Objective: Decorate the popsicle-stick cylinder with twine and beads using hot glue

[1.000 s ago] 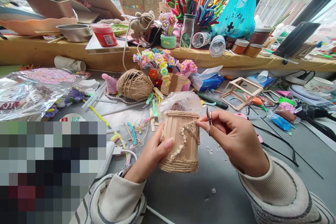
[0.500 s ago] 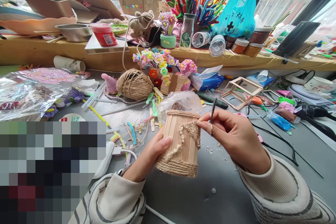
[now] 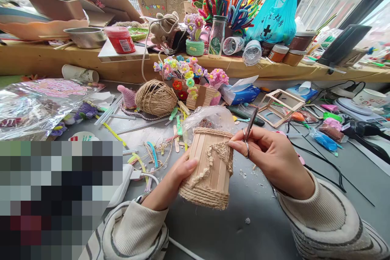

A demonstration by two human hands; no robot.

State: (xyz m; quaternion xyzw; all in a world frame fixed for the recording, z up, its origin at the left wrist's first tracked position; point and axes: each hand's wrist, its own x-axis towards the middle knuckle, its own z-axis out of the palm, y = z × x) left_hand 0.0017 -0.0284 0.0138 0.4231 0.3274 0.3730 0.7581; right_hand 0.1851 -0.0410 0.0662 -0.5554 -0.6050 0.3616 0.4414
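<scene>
The left hand (image 3: 179, 172) curls round a twine-trimmed wooden pot (image 3: 217, 174), held up between both hands; the right hand (image 3: 271, 156), fingers nearly closed, grips scissors (image 3: 251, 124) and pinches at the pot's side. A plastic bag (image 3: 221, 118) crowds just behind the pot; a twine ball (image 3: 155, 98) sits beyond the left hand, a tissue pack (image 3: 243, 94) beyond the right.

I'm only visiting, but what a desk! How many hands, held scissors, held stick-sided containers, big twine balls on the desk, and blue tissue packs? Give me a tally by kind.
Hands: 2, left hand and right hand
Held scissors: 1 pair
Held stick-sided container: 1
Big twine ball: 1
Blue tissue packs: 2, larger pack and smaller pack
Total: 7
</scene>
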